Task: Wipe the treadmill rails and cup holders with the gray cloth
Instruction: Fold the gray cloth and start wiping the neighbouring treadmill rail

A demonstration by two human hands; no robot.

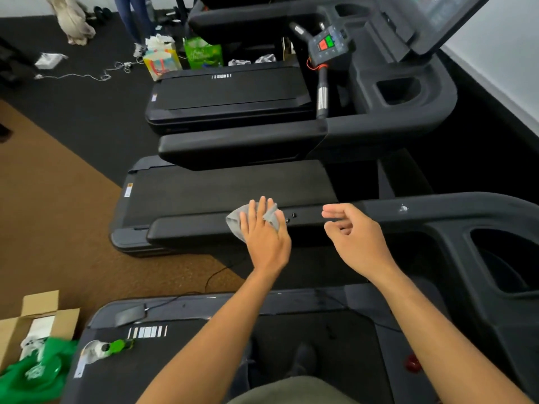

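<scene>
Fingers (262, 207) of our left hand (267, 234) lie straight and flat on the gray cloth (234, 221). They press it down on the near rail (189, 228). Our right hand (357, 236) hangs over the same rail with its fingers loosely bent, holding nothing. We think we are partway along this rail. A small white spot (403, 208) sits farther on, and the cup holder (507, 266) looks not yet wiped. We cannot tell if the other rail (233, 147) is done.

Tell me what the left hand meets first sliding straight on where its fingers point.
Only the gray cloth under the left hand, then the rail edge; beyond, the neighbouring belt seems lower, though depth is unclear.
</scene>
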